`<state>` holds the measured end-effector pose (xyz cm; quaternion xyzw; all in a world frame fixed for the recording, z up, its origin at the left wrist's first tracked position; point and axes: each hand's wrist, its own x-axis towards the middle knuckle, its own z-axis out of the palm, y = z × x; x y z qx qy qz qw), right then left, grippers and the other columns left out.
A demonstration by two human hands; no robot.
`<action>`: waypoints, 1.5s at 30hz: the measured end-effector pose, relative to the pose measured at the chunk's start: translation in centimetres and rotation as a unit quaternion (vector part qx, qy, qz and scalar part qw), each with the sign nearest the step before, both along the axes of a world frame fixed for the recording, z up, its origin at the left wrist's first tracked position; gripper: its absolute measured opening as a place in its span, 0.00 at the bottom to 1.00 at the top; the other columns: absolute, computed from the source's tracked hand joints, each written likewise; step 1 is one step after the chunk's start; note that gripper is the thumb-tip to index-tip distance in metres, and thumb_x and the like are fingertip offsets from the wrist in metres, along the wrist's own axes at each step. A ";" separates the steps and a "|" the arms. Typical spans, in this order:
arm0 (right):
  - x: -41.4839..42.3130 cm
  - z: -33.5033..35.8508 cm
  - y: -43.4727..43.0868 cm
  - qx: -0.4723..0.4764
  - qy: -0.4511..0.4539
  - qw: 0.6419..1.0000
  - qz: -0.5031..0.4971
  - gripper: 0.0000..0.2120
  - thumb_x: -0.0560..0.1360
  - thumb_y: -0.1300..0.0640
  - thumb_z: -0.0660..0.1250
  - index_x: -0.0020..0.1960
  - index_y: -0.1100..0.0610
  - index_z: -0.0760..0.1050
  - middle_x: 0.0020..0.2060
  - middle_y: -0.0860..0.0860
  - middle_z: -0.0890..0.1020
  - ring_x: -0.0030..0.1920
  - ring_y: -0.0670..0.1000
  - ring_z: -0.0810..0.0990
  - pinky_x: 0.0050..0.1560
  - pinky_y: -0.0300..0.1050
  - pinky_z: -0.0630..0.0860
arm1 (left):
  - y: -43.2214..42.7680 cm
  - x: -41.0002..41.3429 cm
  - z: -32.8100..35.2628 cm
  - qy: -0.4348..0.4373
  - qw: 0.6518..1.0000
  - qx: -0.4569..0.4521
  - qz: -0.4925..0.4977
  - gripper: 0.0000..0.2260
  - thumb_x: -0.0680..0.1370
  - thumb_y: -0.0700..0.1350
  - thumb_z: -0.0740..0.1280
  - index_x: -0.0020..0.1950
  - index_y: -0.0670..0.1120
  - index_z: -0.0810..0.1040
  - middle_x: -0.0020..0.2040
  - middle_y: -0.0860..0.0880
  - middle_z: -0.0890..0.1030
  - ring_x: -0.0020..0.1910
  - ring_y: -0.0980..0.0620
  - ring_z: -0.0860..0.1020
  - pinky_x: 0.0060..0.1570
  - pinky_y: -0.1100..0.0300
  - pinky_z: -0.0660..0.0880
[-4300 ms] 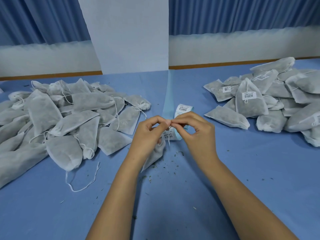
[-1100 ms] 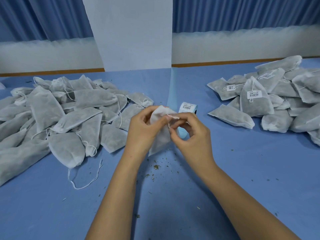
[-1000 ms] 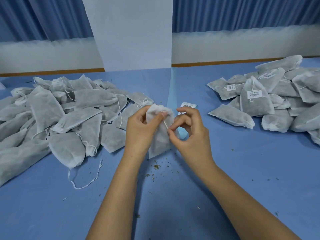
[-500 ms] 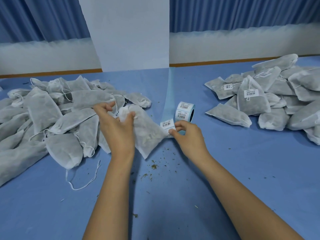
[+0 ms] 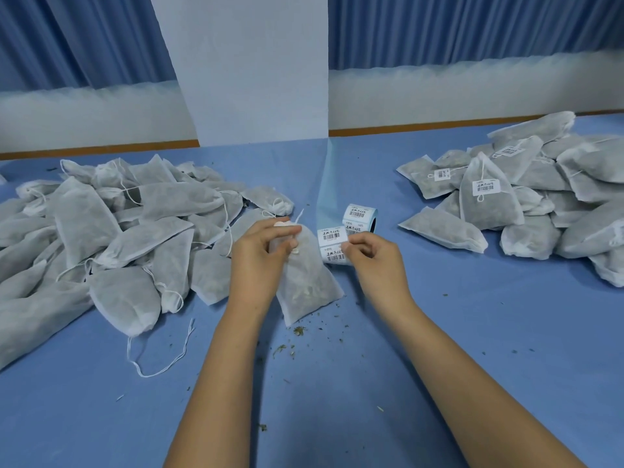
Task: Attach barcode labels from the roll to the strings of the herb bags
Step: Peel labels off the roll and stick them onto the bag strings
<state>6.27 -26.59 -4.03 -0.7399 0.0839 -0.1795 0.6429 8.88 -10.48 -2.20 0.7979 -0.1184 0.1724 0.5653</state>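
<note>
My left hand [image 5: 258, 261] grips the gathered top of a white herb bag [image 5: 309, 285] whose body lies on the blue table; its string end [image 5: 299, 216] sticks up above my fingers. The label roll [image 5: 359, 216] lies just behind, with a strip of barcode labels [image 5: 332, 246] trailing toward me. My right hand [image 5: 374, 265] pinches the right edge of that strip with thumb and forefinger.
A large heap of unlabeled bags [image 5: 101, 238] fills the left side. A pile of labeled bags [image 5: 526, 197] sits at the right. A loose string [image 5: 158, 359] and herb crumbs [image 5: 293, 336] lie on the blue table [image 5: 337, 417]. A white pillar [image 5: 250, 69] stands behind.
My left hand brought the bag from the left back to the centre beside the label strip. My right hand stays at the strip, pinching a label.
</note>
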 end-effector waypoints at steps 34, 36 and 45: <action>-0.6 0.0 0.0 -0.253 -0.101 0.962 0.025 0.05 0.75 0.62 0.69 0.47 0.58 0.84 0.40 0.50 0.85 0.39 0.44 0.80 0.41 0.28 0.71 | -2.0 -0.4 -0.9 -0.140 0.969 0.193 -0.067 0.05 0.77 0.37 0.70 0.47 0.41 0.86 0.49 0.46 0.80 0.42 0.46 0.79 0.44 0.51 0.76; -0.5 -0.1 0.1 -0.253 -0.093 0.963 0.020 0.05 0.75 0.62 0.69 0.45 0.59 0.84 0.39 0.50 0.85 0.38 0.44 0.79 0.40 0.28 0.70 | -2.1 -0.4 -0.9 -0.136 0.973 0.183 -0.042 0.05 0.76 0.36 0.69 0.44 0.39 0.85 0.47 0.46 0.79 0.40 0.47 0.78 0.43 0.56 0.75; 0.7 0.7 -2.3 -0.047 -0.001 0.980 -0.194 0.07 0.73 0.57 0.72 0.45 0.55 0.74 0.38 0.47 0.80 0.41 0.47 0.78 0.44 0.39 0.72 | -0.8 -0.4 0.3 0.017 0.969 -0.195 0.148 0.14 0.76 0.39 0.68 0.34 0.55 0.81 0.36 0.56 0.80 0.35 0.63 0.74 0.40 0.69 0.70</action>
